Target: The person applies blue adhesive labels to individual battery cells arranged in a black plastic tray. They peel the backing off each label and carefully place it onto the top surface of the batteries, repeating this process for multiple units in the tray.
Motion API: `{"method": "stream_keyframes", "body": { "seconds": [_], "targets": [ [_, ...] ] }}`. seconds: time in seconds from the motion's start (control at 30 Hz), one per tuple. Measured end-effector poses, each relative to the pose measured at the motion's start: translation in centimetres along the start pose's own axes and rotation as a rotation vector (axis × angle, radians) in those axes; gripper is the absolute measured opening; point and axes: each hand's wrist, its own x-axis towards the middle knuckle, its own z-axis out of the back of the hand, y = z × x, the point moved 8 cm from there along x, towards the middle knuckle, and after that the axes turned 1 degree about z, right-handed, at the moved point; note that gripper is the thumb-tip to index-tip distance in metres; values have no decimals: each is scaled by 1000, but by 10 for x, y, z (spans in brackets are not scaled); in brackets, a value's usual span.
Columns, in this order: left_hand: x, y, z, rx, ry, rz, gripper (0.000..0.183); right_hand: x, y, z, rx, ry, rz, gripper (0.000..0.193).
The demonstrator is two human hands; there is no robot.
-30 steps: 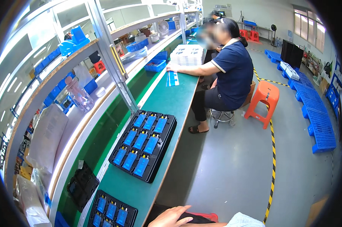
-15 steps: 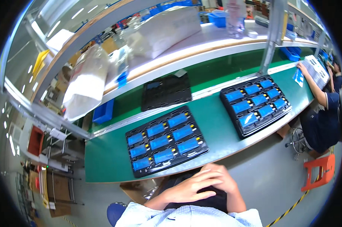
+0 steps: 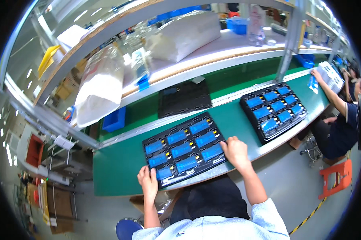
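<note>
At a green workbench (image 3: 116,168) on a factory floor, a white bag (image 3: 98,88) juts over the shelf edge at far left, apparently stowed up there to free the work surface; its contents cannot be made out. Below it sits a blue bin (image 3: 115,120), its inside hidden from this angle. The worker's left hand (image 3: 149,182) grasps the front left corner of a black tray (image 3: 202,166), thumb on the rim and fingers outside it. The tray lies askew on the bench directly before the worker, probably for easy reach, its molded pockets holding nine blue rectangular pieces (image 3: 181,149) with yellow tabs, each apparently seated to stop it sliding. Behind, under the shelf, rests a dark tray (image 3: 184,100), too shadowed to show what it contains. The right hand (image 3: 234,152) grips the first tray's right edge with bent fingers, opposite the left, a hold that seems meant to steady both ends; how firmly either hand presses cannot be told. Farther right, a thick black tray stack (image 3: 255,125) stands apart, likely piled to save room, with nine more blue pieces on top. At far right, a co-worker's hand (image 3: 317,76) touches a blue-and-white sheet (image 3: 313,85) beside a white pile (image 3: 330,76).
</note>
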Motion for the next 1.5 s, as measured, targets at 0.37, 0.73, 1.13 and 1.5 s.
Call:
{"method": "stream_keyframes", "body": {
  "seconds": [0.37,0.73,1.13,1.5],
  "targets": [
    [20,65,-21,-888,3,266,34,5,-30,-11,607,124,-183,47],
    [34,-9,9,-1485,400,565,21,38,-65,27,944,208,-132,44],
    [48,-283,-146,-996,1028,160,35,84,-311,144,536,-153,-292,47],
    [19,-399,-218,-1030,1150,48,34,60,-445,205,463,-260,-508,45]
  ]
}}
